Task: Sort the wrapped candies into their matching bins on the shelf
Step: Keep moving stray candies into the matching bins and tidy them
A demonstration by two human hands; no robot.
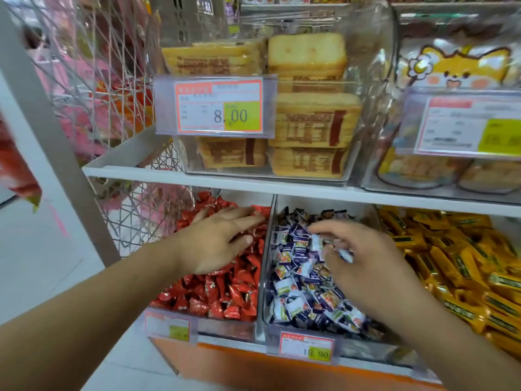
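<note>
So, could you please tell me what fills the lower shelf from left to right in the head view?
Wire basket → bin of red candies under the left hand → bin of blue-and-white candies under the right hand → yellow candy bars.

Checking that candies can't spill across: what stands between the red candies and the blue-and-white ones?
In the head view, a clear plastic divider wall stands between the red candies and the blue-and-white candies, running from front to back of the bins.
</note>
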